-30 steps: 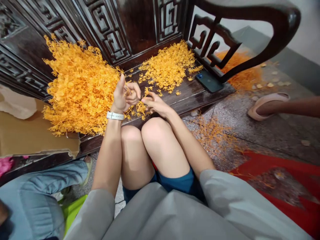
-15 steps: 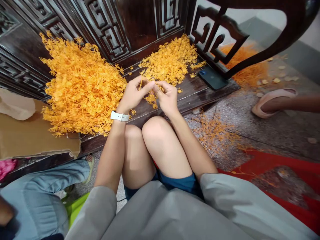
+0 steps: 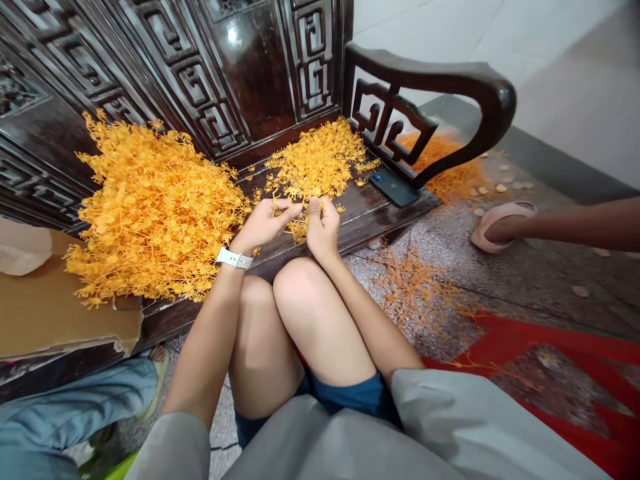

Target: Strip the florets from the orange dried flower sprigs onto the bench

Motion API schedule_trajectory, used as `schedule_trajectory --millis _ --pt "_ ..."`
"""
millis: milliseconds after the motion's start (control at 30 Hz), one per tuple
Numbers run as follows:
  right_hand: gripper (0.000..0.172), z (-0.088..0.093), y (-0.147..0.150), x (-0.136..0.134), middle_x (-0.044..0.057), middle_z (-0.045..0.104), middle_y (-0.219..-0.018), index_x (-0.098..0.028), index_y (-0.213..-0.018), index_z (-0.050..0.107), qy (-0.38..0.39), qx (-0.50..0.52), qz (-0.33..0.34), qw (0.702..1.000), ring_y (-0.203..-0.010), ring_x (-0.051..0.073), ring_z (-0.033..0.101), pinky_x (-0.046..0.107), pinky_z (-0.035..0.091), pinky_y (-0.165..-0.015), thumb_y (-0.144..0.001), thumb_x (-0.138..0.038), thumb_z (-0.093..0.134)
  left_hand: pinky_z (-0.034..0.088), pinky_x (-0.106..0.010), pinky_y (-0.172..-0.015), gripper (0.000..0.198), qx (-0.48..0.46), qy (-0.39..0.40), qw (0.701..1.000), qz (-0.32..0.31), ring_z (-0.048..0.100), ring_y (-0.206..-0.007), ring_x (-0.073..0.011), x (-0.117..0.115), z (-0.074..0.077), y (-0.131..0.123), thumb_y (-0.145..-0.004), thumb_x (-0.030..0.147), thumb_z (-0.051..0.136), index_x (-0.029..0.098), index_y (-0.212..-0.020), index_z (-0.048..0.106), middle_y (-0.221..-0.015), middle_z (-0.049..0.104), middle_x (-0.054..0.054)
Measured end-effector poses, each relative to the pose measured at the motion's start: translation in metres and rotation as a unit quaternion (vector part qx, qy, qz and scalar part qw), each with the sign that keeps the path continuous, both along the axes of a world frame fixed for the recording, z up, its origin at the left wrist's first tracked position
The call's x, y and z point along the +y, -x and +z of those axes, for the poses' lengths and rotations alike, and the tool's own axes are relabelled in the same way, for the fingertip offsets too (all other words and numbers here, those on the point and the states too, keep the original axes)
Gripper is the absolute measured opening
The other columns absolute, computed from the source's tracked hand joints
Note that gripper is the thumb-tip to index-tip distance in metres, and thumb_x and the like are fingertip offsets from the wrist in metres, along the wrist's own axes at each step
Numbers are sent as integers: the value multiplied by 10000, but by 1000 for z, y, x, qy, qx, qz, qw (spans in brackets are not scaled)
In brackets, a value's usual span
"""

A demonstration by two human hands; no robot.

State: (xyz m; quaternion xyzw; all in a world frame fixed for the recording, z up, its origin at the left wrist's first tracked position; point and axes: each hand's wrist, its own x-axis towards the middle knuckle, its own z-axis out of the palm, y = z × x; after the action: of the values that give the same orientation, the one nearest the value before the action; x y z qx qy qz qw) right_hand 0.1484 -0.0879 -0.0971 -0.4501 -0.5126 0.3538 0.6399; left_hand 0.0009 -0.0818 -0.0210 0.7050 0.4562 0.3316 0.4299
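Cardboard (image 3: 65,300) cropped (jeans (image 3: 75,407) too), held sprig (image 3: 275,200) mostly hidden

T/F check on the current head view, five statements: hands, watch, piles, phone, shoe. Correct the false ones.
1. The left hand and right hand rest on the knees. False: they are close together at the bench, with a bit of orange sprig showing at the left fingers.
2. A light watch band is on the left wrist. True.
3. The larger orange pile is left of the smaller pile. True.
4. The phone lies on top of the smaller pile. False: it lies on the bench, near the armrest.
5. The pink shoe is on the floor. True.
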Motion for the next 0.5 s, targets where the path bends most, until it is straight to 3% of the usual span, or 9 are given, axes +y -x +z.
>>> schedule_trajectory --millis 67,267,333,433,500 --pt "577 0 -1 0 -5 468 -765 -255 -808 462 1 0 -16 1000 -764 185 444 322 424 -764 -1062 -772 506 240 -310 -525 562 0 -9 1000 2 345 -470 -127 1 -2 -2 -896 729 768 191 -734 757 -492 453 29" --pt "570 -5 -9 8 -20 476 -733 -234 -760 452 16 24 -32 999 -736 154 433 304 379 -717 -1069 -702 553 335 -319 -601 499 68 -43 997 -13 512 -587 -171 -1 -9 -10 -952 631 734 177 -769 833 -691 713 -34" --pt "596 -3 -6 7 -18 484 -726 -234 -751 452 29 53 -27 998 -715 147 438 298 393 -696 -1044 -742 559 347 -324 -629 460 100 -87 991 28 549 -607 -186 2 -13 -12 -988 566 697 180 -790 852 -714 750 -44" --pt "652 9 0 -2 -32 430 -646 -253 -745 424 73 121 18 990 -613 140 416 289 393 -593 -989 -843 557 342 -337 -650 324 141 -173 964 147 590 -637 -220 16 -19 -12 -963 449 708 203 -830 871 -753 786 -84" --pt "661 20 1 -11 -47 387 -610 -261 -756 405 79 155 52 983 -551 131 374 285 363 -532 -981 -866 550 322 -340 -638 293 134 -179 954 200 551 -604 -221 27 -22 -11 -933 438 721 214 -804 858 -673 734 -79"
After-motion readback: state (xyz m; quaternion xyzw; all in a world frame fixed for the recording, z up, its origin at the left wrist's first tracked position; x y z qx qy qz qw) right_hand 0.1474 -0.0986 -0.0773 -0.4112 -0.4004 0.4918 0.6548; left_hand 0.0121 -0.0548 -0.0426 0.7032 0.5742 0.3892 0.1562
